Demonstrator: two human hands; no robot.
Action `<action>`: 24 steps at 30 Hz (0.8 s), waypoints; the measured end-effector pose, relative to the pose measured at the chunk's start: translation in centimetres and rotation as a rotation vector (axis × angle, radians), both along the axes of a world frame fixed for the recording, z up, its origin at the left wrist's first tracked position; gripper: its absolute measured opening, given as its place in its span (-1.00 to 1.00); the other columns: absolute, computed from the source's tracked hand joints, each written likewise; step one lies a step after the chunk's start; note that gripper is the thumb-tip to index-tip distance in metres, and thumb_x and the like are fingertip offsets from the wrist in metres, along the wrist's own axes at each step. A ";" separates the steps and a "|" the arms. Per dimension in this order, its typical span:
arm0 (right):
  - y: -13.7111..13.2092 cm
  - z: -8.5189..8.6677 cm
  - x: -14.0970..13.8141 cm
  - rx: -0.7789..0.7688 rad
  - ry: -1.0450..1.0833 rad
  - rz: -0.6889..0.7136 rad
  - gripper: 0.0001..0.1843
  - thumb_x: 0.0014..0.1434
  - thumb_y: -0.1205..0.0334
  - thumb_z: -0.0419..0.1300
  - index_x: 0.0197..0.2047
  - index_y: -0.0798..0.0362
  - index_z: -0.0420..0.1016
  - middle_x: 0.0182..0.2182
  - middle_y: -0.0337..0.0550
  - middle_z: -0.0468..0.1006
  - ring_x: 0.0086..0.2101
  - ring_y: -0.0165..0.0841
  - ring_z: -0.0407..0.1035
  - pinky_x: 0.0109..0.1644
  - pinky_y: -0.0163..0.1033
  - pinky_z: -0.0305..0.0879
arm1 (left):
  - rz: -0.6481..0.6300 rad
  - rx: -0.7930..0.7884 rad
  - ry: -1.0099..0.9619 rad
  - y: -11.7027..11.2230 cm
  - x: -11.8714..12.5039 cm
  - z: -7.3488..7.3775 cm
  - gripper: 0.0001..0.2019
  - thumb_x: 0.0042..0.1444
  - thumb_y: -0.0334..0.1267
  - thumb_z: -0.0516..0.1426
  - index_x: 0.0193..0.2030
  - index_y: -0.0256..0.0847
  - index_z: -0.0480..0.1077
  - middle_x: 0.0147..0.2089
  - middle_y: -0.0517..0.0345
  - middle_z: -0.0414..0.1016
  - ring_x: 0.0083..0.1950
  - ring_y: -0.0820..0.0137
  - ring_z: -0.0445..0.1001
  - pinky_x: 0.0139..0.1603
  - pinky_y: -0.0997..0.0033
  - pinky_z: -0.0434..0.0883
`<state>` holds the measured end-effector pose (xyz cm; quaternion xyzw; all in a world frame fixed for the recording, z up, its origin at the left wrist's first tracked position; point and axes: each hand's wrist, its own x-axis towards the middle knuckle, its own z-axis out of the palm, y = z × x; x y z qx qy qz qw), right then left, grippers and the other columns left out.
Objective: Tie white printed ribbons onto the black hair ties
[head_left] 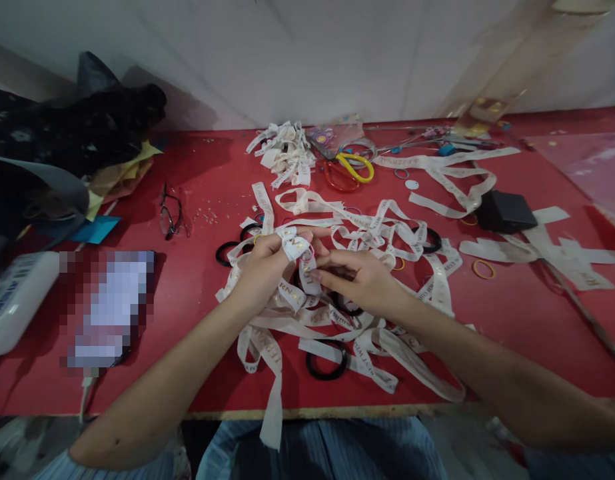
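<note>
My left hand (270,260) pinches a white printed ribbon (296,248), which is bunched into a loop between my hands. From the right, my right hand (357,277) has thumb and fingers closed on the same ribbon's lower part. A thin pinkish band shows beside the ribbon at the fingertips, partly hidden. Under and around both hands lies a tangle of white lettered ribbons (387,227), with one end hanging over the table's front edge. Black hair ties (327,361) lie among them, one near the front and others at the left and right.
Scissors with red and yellow handles (354,168) lie behind the ribbons, beside a heap of tied ribbon pieces (287,150). Eyeglasses (170,212) and a blurred, cabled phone (112,307) are at left. A black block (506,212) presses on ribbons at right, near a yellow band (484,269).
</note>
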<state>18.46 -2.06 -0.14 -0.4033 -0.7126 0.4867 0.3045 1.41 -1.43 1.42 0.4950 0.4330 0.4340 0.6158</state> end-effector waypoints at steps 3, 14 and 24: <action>0.1 0.1 0.0 0.037 -0.025 0.029 -0.87 0.19 0.27 0.16 -0.36 0.10 0.49 -0.55 -0.28 0.45 -0.52 -0.49 0.29 -0.42 -0.39 0.20 | -0.012 -0.005 0.016 0.0 0.0 -0.1 -0.72 0.13 -0.09 0.15 -0.17 -0.22 0.57 -0.28 0.09 0.57 -0.29 0.42 0.47 -0.39 0.51 0.37; -0.1 0.0 0.0 0.022 0.043 0.076 -0.88 0.24 0.25 0.15 -0.26 0.08 0.49 -0.52 -0.31 0.47 -0.50 -0.50 0.33 -0.39 -0.40 0.24 | -0.086 -0.026 0.079 0.1 0.1 -0.2 -0.68 0.11 -0.04 0.16 -0.18 -0.23 0.58 -0.29 0.08 0.60 -0.25 0.34 0.53 -0.32 0.46 0.46; -0.2 0.1 -0.1 -0.135 0.164 0.073 -0.87 0.22 0.22 0.17 -0.24 0.09 0.50 -0.47 -0.28 0.45 -0.48 -0.50 0.33 -0.37 -0.38 0.29 | -0.073 0.022 0.096 0.3 -0.3 -0.8 -0.72 0.12 -0.07 0.16 -0.19 -0.20 0.58 -0.29 0.11 0.59 -0.23 0.37 0.52 -0.29 0.48 0.43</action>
